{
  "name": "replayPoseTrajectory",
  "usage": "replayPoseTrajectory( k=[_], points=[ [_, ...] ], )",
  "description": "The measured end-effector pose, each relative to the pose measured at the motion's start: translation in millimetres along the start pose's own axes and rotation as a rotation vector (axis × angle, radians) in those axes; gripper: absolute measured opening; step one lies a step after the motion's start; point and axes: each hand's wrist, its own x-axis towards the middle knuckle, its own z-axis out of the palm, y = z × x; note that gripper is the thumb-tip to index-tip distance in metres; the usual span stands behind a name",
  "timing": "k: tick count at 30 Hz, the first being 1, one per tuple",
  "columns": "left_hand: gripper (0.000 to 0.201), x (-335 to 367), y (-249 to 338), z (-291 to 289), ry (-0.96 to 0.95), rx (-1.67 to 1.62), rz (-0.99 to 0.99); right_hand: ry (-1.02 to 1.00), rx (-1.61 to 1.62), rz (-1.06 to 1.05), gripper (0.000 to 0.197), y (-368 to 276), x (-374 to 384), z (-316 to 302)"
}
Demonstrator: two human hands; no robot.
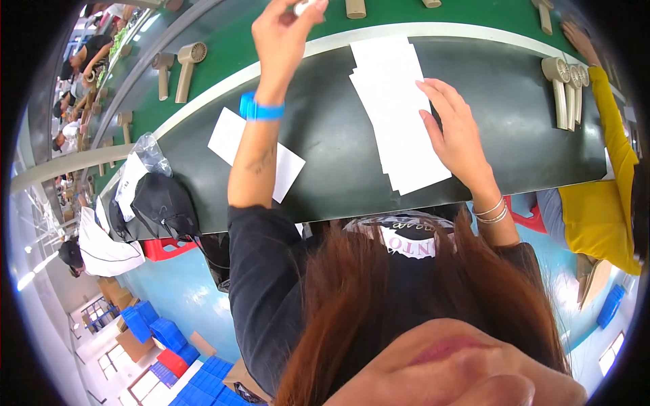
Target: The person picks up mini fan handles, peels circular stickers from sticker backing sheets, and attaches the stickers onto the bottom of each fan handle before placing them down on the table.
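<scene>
The dark table [514,128] holds overlapping white sheets [399,122] and separate paper [290,170]. A black bag [164,203] and 3 fans [559,95] occupy opposite ends.

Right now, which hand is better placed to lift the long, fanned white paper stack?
Likely your right hand: its fingers overlap the stack; your left hand pinches a small white object over the green conveyor belt.
</scene>
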Motion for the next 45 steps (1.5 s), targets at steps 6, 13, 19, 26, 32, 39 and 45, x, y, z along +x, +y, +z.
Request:
replayPoseTrajectory(
  k=[6, 13, 19, 26, 32, 39, 45],
  points=[
    [0.021, 58.3, -134.3, -58.8, -0.169, -0.388, 0.172, -0.085, -0.041, -0.003, 0.034, 7.1, 11.4, 9.5],
    [0.026, -9.4, -73.5, -24.7, -0.105, 0.63, 0.602, -0.176, 0.214, 0.041, 0.014, 5.0, -0.2, 10.7],
    [0.03, -103.0, -27.6, 7.2, -0.725, 0.529, 0.311, -0.136, 0.118, 0.036, 0.015, -18.3, -32.0, 29.2],
    [0.034, -118.6, -29.8, 11.0, -0.701, 0.648, 0.354, -0.166, 0.111, 0.032, 0.012, -14.9, -37.1, 38.3],
    [0.035, -119.7, -30.8, 11.7, -0.682, 0.637, 0.353, -0.135, 0.109, 0.027, 0.009, -15.0, -36.0, 39.7],
    [0.039, -121.5, -30.0, 12.6, -0.694, 0.65, 0.338, -0.258, 0.267, 0.044, 0.007, -14.5, -30.3, 21.0],
    [0.042, -94.1, -34.9, 3.2, -0.547, 0.646, 0.316, -0.224, 0.616, 0.23, 0.006, 8.8, -31.0, -5.5]
  ],
)
